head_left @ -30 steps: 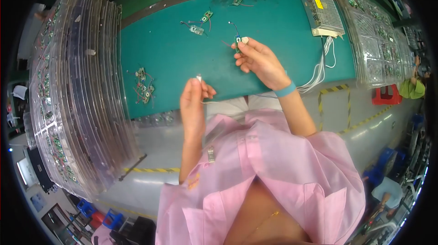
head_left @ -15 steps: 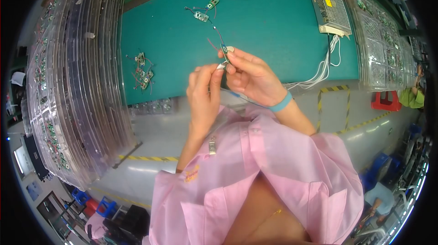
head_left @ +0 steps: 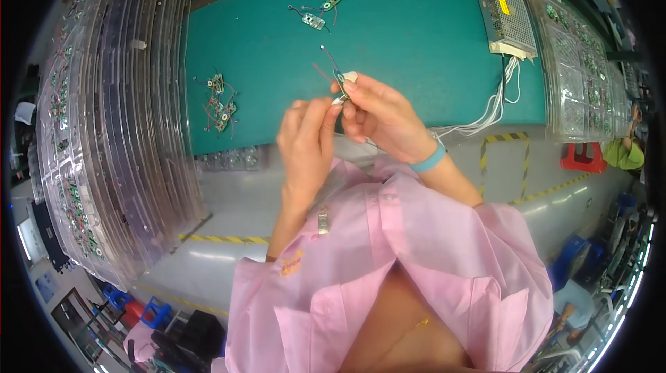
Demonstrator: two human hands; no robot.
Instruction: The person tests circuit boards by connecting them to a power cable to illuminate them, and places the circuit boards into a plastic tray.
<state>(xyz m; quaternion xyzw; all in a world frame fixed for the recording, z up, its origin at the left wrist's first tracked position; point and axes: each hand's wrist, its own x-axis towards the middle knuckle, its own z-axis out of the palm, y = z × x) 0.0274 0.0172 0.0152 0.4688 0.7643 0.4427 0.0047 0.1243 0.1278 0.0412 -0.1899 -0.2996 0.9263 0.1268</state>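
Over the near edge of the green mat I hold a small circuit board (head_left: 341,87) with thin wires sticking up from it. My right hand (head_left: 388,115), with a light-blue band at its wrist, pinches the board between thumb and fingers. Closed at the fingertips, my left hand (head_left: 305,136) meets the board's lower end, where something small and white shows; I cannot make out what it is. The fingers cover much of the board.
More wired boards lie on the green mat (head_left: 277,74): a cluster (head_left: 220,106) at left, others at the back. Tall stacked clear trays (head_left: 132,130) flank the left side. A metal power supply (head_left: 503,15) with white cables and more trays (head_left: 579,71) stand at right.
Both hands stay together on the board, with only slight finger shifts. The wires have tilted a little to the left. The view has shifted slightly.
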